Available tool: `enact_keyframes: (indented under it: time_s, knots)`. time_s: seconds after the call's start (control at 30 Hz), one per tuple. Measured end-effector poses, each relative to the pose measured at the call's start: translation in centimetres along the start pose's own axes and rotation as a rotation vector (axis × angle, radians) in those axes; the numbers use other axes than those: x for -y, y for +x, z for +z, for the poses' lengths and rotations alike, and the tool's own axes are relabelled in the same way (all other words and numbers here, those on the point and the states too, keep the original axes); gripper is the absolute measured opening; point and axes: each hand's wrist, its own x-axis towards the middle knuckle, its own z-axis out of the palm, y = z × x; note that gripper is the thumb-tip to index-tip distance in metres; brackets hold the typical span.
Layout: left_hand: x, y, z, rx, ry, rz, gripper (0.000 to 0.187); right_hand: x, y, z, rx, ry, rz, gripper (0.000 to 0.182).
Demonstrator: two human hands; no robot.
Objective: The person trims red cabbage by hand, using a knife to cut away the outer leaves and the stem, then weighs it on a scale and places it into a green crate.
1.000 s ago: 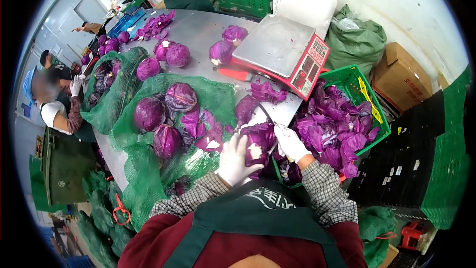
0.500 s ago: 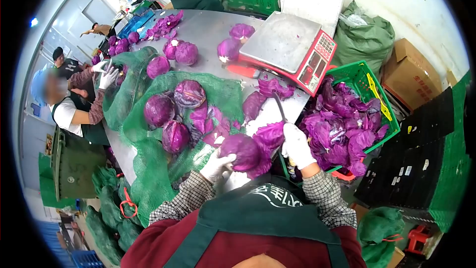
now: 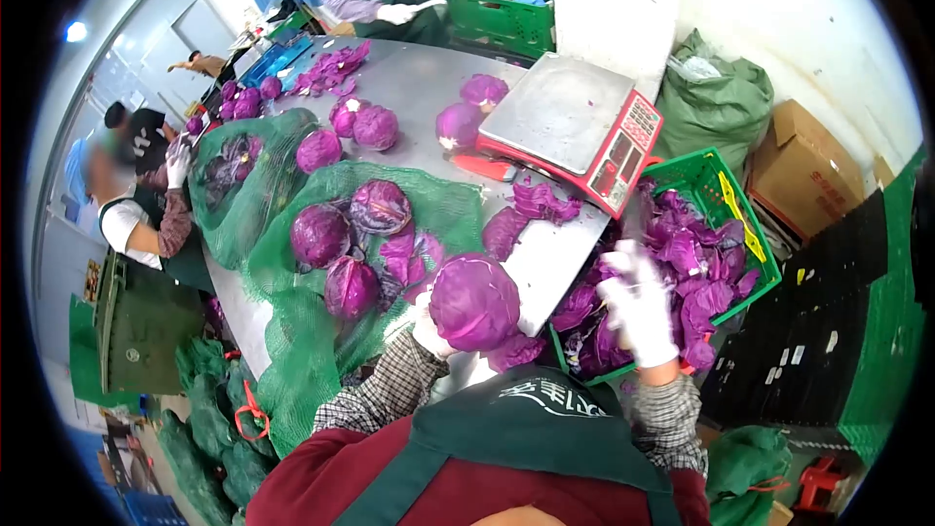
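Note:
My left hand (image 3: 429, 328), in a white glove, is closed around the lower left side of a red cabbage (image 3: 474, 302). Much of that hand is hidden behind the head. A loose purple leaf (image 3: 516, 353) hangs below the cabbage, near my apron. Over the leaf-filled green crate is my right hand (image 3: 638, 307), also gloved and smeared by motion. A knife (image 3: 637, 216) shows as a faint grey streak rising from it. Several more red cabbages (image 3: 319, 235) lie on a green mesh bag (image 3: 282, 282) to the left.
A red digital scale (image 3: 560, 112) stands on the metal table (image 3: 419, 68), with two cabbages beside it. The green crate (image 3: 769, 278) sits at the right edge. Cut leaves (image 3: 541, 203) lie near the scale. Co-workers (image 3: 146, 224) stand at the far and left sides.
My right hand has swung right from the cabbage to above the crate, and the leaf beside it is gone from there. My left hand has raised and turned the cabbage.

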Motion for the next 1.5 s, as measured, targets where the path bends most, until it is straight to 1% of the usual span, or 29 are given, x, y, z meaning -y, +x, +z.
enact_keyframes:
  time_s: [0.03,0.07,0.1,0.13,0.2,0.27,0.3,0.33,0.4,0.47,0.5,0.6,0.67,0.73,0.77,0.8,0.87,0.9,1.0,1.03,1.07,1.13,1.17,1.23,1.27,1.3,1.4,1.47,1.5]
  knots:
    - [-0.6,0.4,-2.5,-0.024,-0.062,-0.033,0.051,3.5,-0.5,1.9,0.205,-0.08,-0.007,0.05]
    - [-1.1,0.5,-3.6,-0.048,-0.123,-0.061,0.053,3.7,-0.7,3.4,0.233,-0.226,-0.227,0.05]
    - [-1.5,0.5,-3.4,0.035,-0.081,-0.124,0.054,4.3,-0.7,3.9,0.381,-0.297,-0.131,0.054]
    - [-2.0,0.3,-3.0,0.117,-0.041,-0.182,0.056,4.0,-0.7,4.7,0.433,-0.418,-0.256,0.057]
    - [-2.6,-0.2,-2.0,0.217,0.113,-0.198,0.061,3.6,-0.3,6.4,0.378,-0.238,-0.465,0.059]
    - [-3.0,-0.8,-1.0,0.245,0.343,-0.123,0.064,4.0,-0.2,6.8,0.431,-0.206,-0.466,0.056]
    - [-4.0,-0.7,-4.5,0.093,0.37,-0.083,0.076,3.8,-0.2,6.7,0.46,-0.209,-0.44,0.056]
    - [-4.1,-0.5,-3.9,-0.059,0.395,-0.044,0.089,3.8,-0.2,6.6,0.487,-0.213,-0.413,0.055]
    - [-3.8,-0.7,-2.7,0.1,0.415,-0.055,0.082,3.9,-0.4,6.4,0.495,-0.264,-0.282,0.04]
    - [-3.3,-0.6,1.1,0.262,0.437,-0.063,0.075,3.8,-0.7,6.5,0.448,-0.405,-0.339,0.04]
    - [-3.6,-0.8,0.8,0.172,0.348,-0.091,0.082,3.7,-0.9,6.7,0.393,-0.4,-0.341,0.042]
    - [-4.4,-0.2,2.1,0.121,0.472,-0.126,0.086,3.5,-0.6,7.2,0.234,-0.459,-0.464,0.027]
    - [-4.5,-0.9,2.4,-0.119,0.569,-0.076,0.097,2.4,-0.4,7.3,0.193,-0.547,-0.519,0.022]
    - [-4.7,-0.3,3.6,-0.018,0.656,-0.183,0.105,2.6,0.0,7.4,0.189,-0.546,-0.444,0.022]
    - [-4.5,-0.1,2.1,-0.058,0.607,-0.214,0.111,1.7,0.3,7.4,0.2,-0.605,-0.462,0.02]
    - [-4.4,0.0,1.9,0.123,0.581,-0.208,0.088,1.3,0.8,7.3,0.217,-0.478,-0.411,0.021]
    - [-3.8,0.5,3.5,0.084,0.54,-0.173,0.083,1.0,1.7,6.9,0.247,-0.226,-0.303,0.023]
    - [-3.9,1.0,3.2,0.016,0.586,-0.22,0.079,1.0,1.8,6.2,0.368,-0.09,0.043,0.035]
    - [-4.5,2.8,6.8,0.01,0.921,-0.463,0.077,2.7,3.6,6.4,0.514,-0.256,-0.472,0.05]
    - [-4.4,4.2,6.9,0.177,0.995,-0.495,0.08,2.5,4.5,6.5,0.694,-0.265,-0.357,0.058]
    - [-4.7,4.9,6.7,0.229,1.088,-0.518,0.08,1.3,4.9,6.4,0.761,-0.256,-0.353,0.064]
    - [-5.1,6.6,5.9,0.315,1.253,-0.569,0.08,1.8,5.7,6.0,0.823,-0.219,-0.233,0.061]
    - [-5.1,7.1,5.5,0.433,1.354,-0.394,0.084,1.6,6.1,5.9,0.802,-0.215,-0.241,0.059]
    - [-5.7,7.9,6.8,0.463,1.318,-0.534,0.084,0.4,6.5,5.4,0.764,-0.207,-0.26,0.055]
    - [-6.3,8.3,7.7,0.469,1.304,-0.588,0.085,1.0,6.6,4.9,0.743,-0.171,-0.043,0.049]
    - [-6.8,8.8,6.4,0.296,1.352,-0.742,0.085,1.6,6.5,4.5,0.696,-0.129,0.171,0.042]
    - [-6.3,9.4,5.0,0.417,1.109,-0.455,0.086,-0.6,6.9,4.1,0.399,0.043,0.156,0.027]
    - [-6.6,9.6,4.5,0.442,0.799,-0.367,0.084,-0.2,7.5,3.7,0.07,0.377,0.303,0.018]
    - [-7.4,9.0,4.8,0.361,0.698,-0.243,0.081,-1.4,8.3,2.8,0.0,0.427,0.276,0.016]
